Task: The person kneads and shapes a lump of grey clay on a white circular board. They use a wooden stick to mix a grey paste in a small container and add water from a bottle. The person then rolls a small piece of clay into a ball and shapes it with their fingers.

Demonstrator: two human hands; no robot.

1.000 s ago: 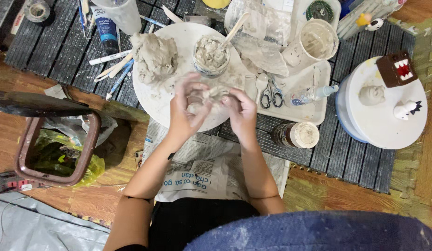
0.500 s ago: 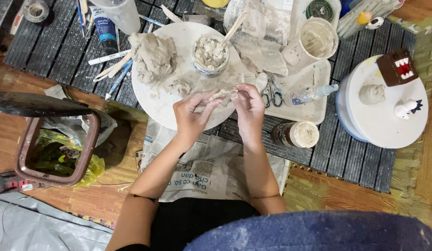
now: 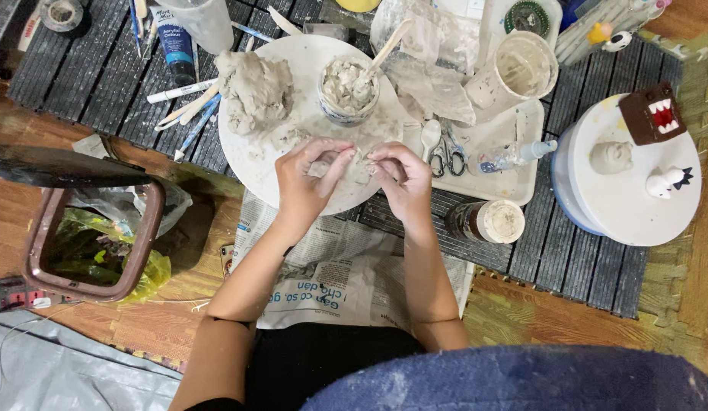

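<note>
Two hands meet over the near edge of a round white board (image 3: 251,156), pinching one small lump of grey clay (image 3: 357,165) between them. The left hand (image 3: 308,179) is curled, its thumb and fingers closed on the lump's left side; the right hand (image 3: 400,179) grips the right side with bent fingertips. A bigger clay mound (image 3: 255,87) sits on the far left of the board, and a jar of grey slurry (image 3: 348,90) with a wooden stick (image 3: 388,49) in it stands near the middle. Scissors (image 3: 447,156) lie on a white tray (image 3: 506,183) just right of the hands. Newspaper (image 3: 346,266) covers the lap below, and a brown bin (image 3: 141,251) stands well to the left.
</note>
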